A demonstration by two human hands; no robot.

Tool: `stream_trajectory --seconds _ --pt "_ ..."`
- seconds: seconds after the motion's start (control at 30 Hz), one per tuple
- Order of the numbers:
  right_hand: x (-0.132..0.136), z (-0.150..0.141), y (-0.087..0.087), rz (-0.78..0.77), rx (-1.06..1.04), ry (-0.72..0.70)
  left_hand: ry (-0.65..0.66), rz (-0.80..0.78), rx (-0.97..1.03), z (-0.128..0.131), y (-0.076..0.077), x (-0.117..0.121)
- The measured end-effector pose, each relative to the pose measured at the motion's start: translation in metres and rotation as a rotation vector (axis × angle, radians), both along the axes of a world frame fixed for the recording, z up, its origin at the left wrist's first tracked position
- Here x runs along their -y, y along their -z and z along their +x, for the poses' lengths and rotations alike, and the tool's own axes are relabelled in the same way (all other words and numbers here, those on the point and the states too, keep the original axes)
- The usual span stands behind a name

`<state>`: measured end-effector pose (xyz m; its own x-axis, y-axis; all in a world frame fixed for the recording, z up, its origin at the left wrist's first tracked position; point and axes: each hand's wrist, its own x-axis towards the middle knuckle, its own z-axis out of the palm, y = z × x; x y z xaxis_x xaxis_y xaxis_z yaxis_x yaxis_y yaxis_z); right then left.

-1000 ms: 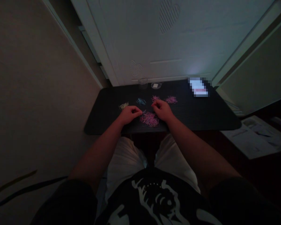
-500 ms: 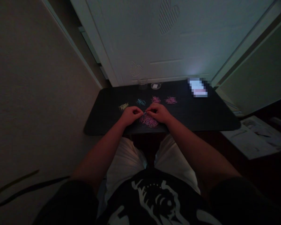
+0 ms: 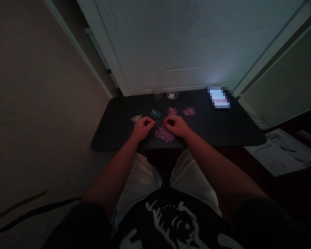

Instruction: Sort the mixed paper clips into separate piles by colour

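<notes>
My left hand [image 3: 143, 128] is closed in a pinch, with a thin pale bluish stick [image 3: 156, 121] poking out from its fingertips. Its back is beside a small pile of yellowish sticks [image 3: 136, 118]. My right hand [image 3: 176, 125] is pinched too, at the upper right of a larger mixed pile of pink and purple sticks [image 3: 164, 134]; whatever its fingertips hold is too small to make out. Beyond the hands lie a pile of blue sticks [image 3: 155, 113], a pile of pink sticks [image 3: 172, 110] and another pinkish pile [image 3: 189, 111].
At the back of the dark table [image 3: 217, 129] stand a clear cup [image 3: 158, 93] and a round clear lid [image 3: 172, 95] with a white square. A lit, blurred-out screen [image 3: 219, 97] is at the back right. A white door [image 3: 158, 41] rises behind the table.
My right hand came in leftward to meet the left over the mixed pile, then the two drew slightly apart. A pale stick now shows at my left fingertips.
</notes>
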<state>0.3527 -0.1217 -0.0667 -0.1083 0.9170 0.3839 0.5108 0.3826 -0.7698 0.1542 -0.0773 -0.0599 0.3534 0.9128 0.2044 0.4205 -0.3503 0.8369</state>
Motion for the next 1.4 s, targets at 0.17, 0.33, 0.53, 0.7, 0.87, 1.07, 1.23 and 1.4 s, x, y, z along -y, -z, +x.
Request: stream_trajectory --seconds 0.17,0.33,0.53,0.7,0.87,1.07,1.23,1.4 --pt "0.003 -0.004 -0.001 0.019 0.006 -0.023 0.051 0.027 -0.09 0.01 -0.005 0.004" --pt "0.003 -0.006 -0.001 0.122 0.143 0.001 0.059 -0.003 -0.11 0.024 -0.008 0.006" --pt "0.001 -0.004 0.0 0.169 0.152 0.032 0.013 0.031 -0.176 0.026 -0.003 0.011" --pt "0.001 -0.004 0.002 0.148 0.131 0.064 -0.017 0.048 -0.167 0.024 0.0 0.012" --pt "0.001 -0.004 0.002 0.133 0.127 0.075 0.03 0.078 -0.084 0.024 -0.002 0.016" --pt "0.001 -0.004 0.0 0.111 0.144 0.061 0.083 0.085 -0.081 0.024 -0.001 0.017" --pt "0.002 -0.005 -0.001 0.092 0.152 0.066 0.07 0.077 -0.049 0.024 0.0 0.017" --pt "0.003 -0.006 -0.003 0.053 0.154 0.083 0.064 0.073 -0.046 0.024 -0.001 0.018"
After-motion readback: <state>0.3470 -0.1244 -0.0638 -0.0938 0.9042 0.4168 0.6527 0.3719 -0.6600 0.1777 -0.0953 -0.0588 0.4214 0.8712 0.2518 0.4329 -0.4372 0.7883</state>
